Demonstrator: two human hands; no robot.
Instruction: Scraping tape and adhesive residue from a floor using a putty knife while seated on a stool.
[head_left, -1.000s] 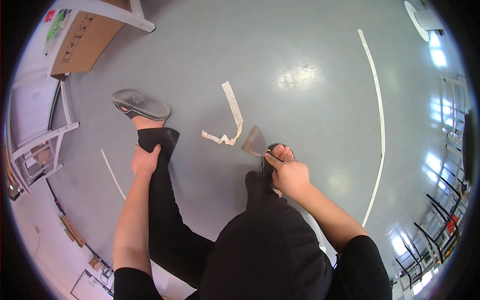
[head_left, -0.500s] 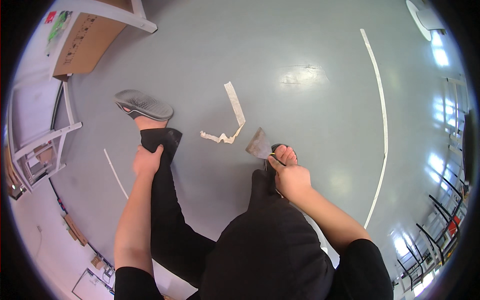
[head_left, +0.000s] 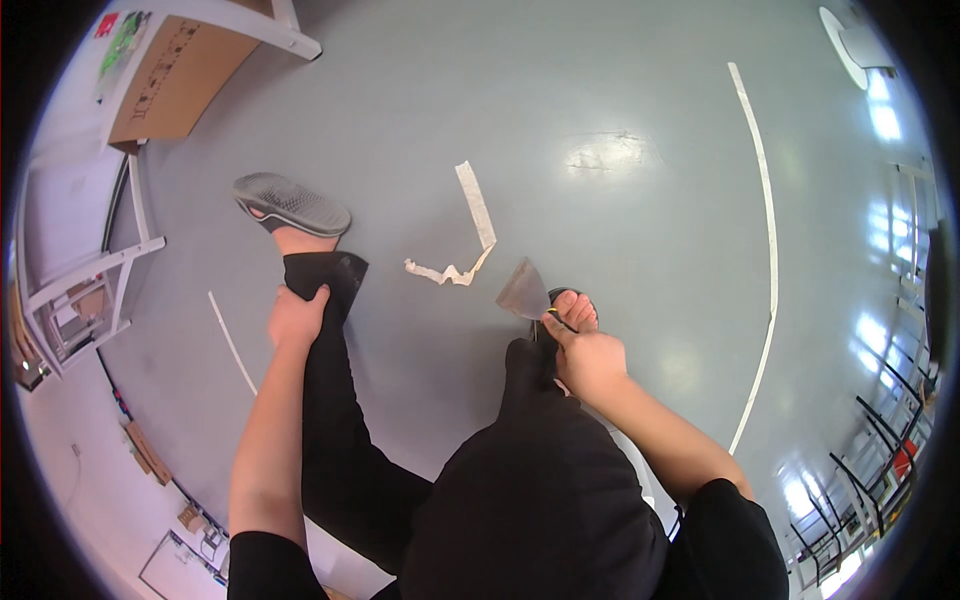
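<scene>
A flat metal scraper with a fan-shaped grey blade [head_left: 524, 291] and a dark handle marked by a yellow band is in the right hand [head_left: 592, 362], low over the floor and just beside the right foot; whether the blade touches the smooth grey floor [head_left: 620, 225] cannot be told. The fingers of that hand are clamped around the handle, one digit lying forward toward the blade. Near the blade's upper left, a bent strip of cream-coloured tape [head_left: 476, 205] lies on the floor, its upper length straight and its lower end crumpled toward the left. The left hand [head_left: 298, 318] has its fingers and thumb closed on the black cloth trouser leg [head_left: 325, 345] at the left shin, above a dark grey textured sandal [head_left: 292, 205]. Bare toes [head_left: 576, 309] show beside the scraper handle. Farther out, a long pale tape line [head_left: 768, 220] curves down the right side of the floor, a shorter pale tape line [head_left: 232, 343] lies left of the left forearm, and a brown cardboard panel [head_left: 185, 80] stands at upper left.
</scene>
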